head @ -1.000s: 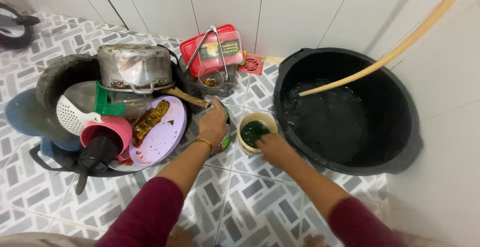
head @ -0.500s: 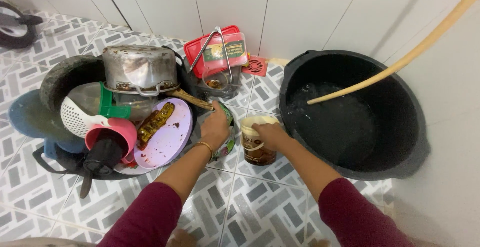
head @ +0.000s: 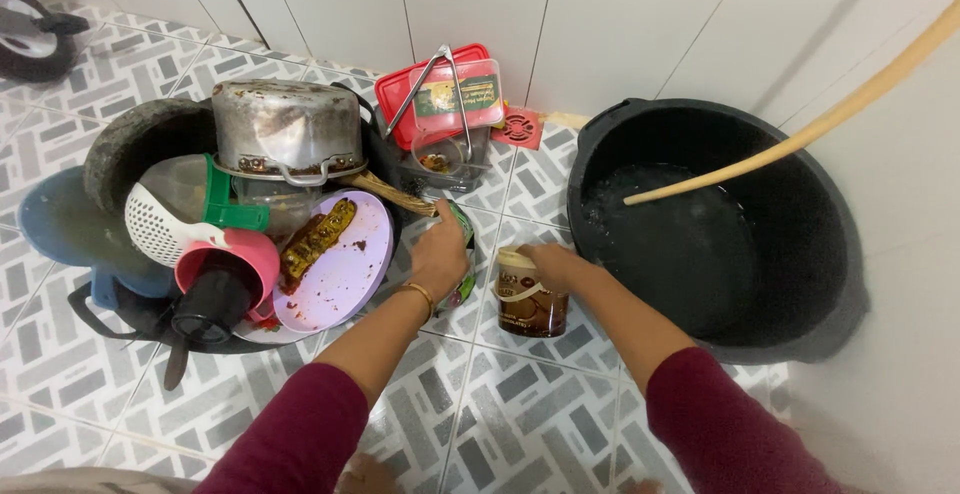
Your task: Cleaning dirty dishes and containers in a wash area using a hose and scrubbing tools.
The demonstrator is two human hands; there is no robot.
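My right hand (head: 553,263) grips the rim of a small cream and brown plastic tub (head: 528,299) and tips it on the tiled floor, its mouth turned toward the black basin (head: 800,254). My left hand (head: 441,254) is closed on a green soap pouch (head: 462,254) that stands on the floor just left of the tub. Both arms wear dark red sleeves, and a gold bangle sits on the left wrist.
A pile of dirty dishes fills a black basin at left: a metal pot (head: 285,129), a lilac plate (head: 340,264) with food scraps, a white strainer (head: 160,224), a pink jug (head: 228,259). Behind stand a red-lidded box with tongs (head: 440,94) and a floor drain (head: 518,126). A tan hose (head: 800,134) runs into the water-filled black basin.
My right hand took hold of the tub's rim and tilted the tub onto its side; the green sponge inside has gone out of sight. The left hand stayed on the pouch.
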